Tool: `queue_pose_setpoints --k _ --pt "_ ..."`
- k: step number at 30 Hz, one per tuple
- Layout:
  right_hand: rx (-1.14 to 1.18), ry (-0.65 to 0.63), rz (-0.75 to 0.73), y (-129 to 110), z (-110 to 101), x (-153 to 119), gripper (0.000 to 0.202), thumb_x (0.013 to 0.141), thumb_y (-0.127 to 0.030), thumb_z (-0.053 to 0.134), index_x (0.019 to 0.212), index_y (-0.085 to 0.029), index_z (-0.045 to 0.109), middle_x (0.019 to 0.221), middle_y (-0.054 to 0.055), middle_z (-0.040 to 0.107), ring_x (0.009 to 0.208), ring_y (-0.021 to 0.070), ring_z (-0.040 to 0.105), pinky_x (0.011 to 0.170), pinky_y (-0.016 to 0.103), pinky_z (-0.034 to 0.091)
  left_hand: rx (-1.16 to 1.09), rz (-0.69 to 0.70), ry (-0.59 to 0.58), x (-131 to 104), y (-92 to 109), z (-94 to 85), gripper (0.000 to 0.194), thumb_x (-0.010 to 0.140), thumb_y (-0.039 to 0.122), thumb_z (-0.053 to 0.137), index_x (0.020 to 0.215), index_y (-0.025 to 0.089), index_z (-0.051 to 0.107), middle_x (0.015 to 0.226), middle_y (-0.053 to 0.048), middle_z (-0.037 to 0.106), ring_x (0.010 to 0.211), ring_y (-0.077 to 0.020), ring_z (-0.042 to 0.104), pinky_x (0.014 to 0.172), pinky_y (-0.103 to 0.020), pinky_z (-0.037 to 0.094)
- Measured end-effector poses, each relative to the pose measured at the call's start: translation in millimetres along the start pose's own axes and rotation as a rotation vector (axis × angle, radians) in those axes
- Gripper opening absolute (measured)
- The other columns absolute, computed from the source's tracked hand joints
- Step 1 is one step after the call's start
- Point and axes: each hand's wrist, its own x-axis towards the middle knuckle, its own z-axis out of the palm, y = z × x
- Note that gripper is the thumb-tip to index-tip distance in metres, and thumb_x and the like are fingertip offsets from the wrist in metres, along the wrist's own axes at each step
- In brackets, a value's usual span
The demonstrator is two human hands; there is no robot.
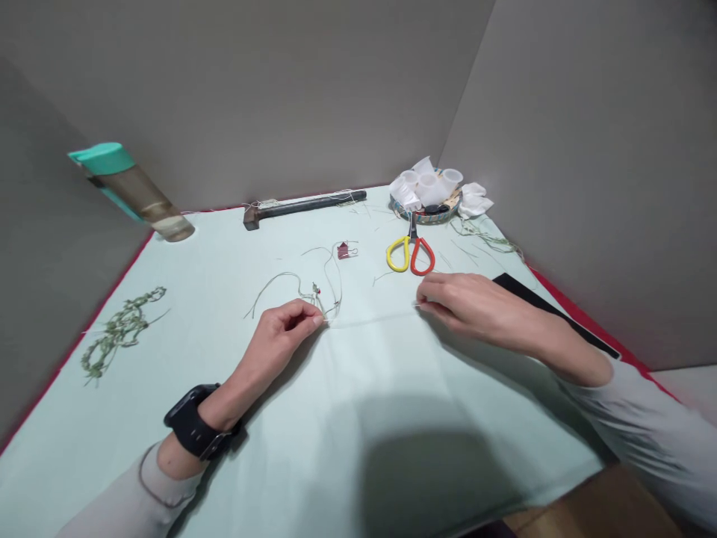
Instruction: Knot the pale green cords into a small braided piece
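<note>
A small knotted cord piece (317,293) with a red bit lies on the pale green cloth, its loose green strands spreading up and to the left. Just below it, thumb and index finger of my left hand (285,332) pinch the end of the cords. My right hand (467,302) is closed, palm down, on a thin pale thread (373,322) that runs between both hands. Beyond the cords lies a dark red binder clip (343,251). Scissors (413,250) with one yellow and one red handle rest above my right hand.
A hammer (308,207) lies along the back edge. A bottle (140,190) with a teal lid stands back left. Braided green cords (124,325) lie at left. A basket (434,218) of white cups, crumpled tissue (475,201) and loose strands (493,240) are back right.
</note>
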Motion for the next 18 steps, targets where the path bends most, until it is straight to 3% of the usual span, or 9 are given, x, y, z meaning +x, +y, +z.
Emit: queue_pose_setpoints --k 2,4,7,9,12,16,18 --pt "0.020 0.013 -0.029 -5.7 12.4 7.7 0.014 0.100 -0.029 0.053 0.098 -0.020 0.064 0.097 0.010 0.069 0.083 0.0241 0.061 0.073 0.036 0.042 0.015 0.002 0.001 0.1 -0.2 -0.1 0.030 0.099 0.039 0.066 0.121 0.018 0.067 0.120 -0.009 0.071 0.100 -0.0228 0.071 0.086 -0.044 0.062" --pt "0.078 -0.007 -0.082 -19.4 31.4 23.2 0.022 0.103 -0.033 0.052 0.118 -0.021 0.062 0.111 0.009 0.071 0.098 0.0244 0.065 0.084 0.037 0.046 0.037 -0.001 0.003 0.1 0.2 -0.1 0.030 0.099 0.039 0.066 0.121 0.018 0.067 0.120 -0.009 0.071 0.100 -0.0229 0.071 0.086 -0.044 0.062" --pt "0.141 -0.049 -0.123 -41.2 59.0 52.4 0.025 0.100 -0.037 0.061 0.117 -0.018 0.062 0.107 0.007 0.074 0.094 0.0203 0.066 0.082 0.033 0.049 0.082 -0.014 0.007 0.0 2.0 -0.6 0.031 0.099 0.039 0.066 0.122 0.018 0.067 0.121 -0.009 0.071 0.101 -0.0233 0.071 0.087 -0.044 0.062" --pt "0.151 -0.067 -0.107 -49.9 70.5 67.6 0.020 0.103 -0.035 0.057 0.107 -0.017 0.064 0.089 0.003 0.072 0.079 0.0165 0.064 0.073 0.030 0.049 0.118 -0.020 0.010 0.0 3.2 -0.7 0.031 0.099 0.039 0.066 0.122 0.018 0.067 0.121 -0.009 0.071 0.101 -0.0235 0.071 0.087 -0.045 0.062" --pt "0.120 -0.093 -0.066 -52.3 74.8 76.8 0.022 0.105 -0.034 0.054 0.102 -0.016 0.067 0.084 0.001 0.069 0.074 0.0141 0.064 0.073 0.031 0.054 0.179 -0.012 0.027 -0.1 4.1 1.0 0.031 0.099 0.039 0.066 0.122 0.018 0.067 0.121 -0.009 0.071 0.101 -0.0237 0.071 0.087 -0.045 0.062" --pt "0.022 -0.100 0.040 -42.3 64.7 75.8 0.033 0.100 -0.041 0.065 0.123 -0.017 0.065 0.119 0.008 0.069 0.100 0.0200 0.069 0.087 0.041 0.061 0.270 0.031 0.103 -1.2 3.4 7.4 0.032 0.099 0.038 0.066 0.124 0.018 0.066 0.123 -0.009 0.071 0.102 -0.0236 0.071 0.087 -0.045 0.062" --pt "-0.033 -0.089 0.107 -34.0 58.3 78.3 0.036 0.100 -0.040 0.065 0.128 -0.017 0.064 0.126 0.009 0.067 0.106 0.0221 0.069 0.091 0.044 0.060 0.323 0.061 0.128 -1.8 2.5 10.4 0.031 0.099 0.038 0.066 0.124 0.018 0.066 0.123 -0.009 0.070 0.101 -0.0233 0.071 0.087 -0.045 0.062"
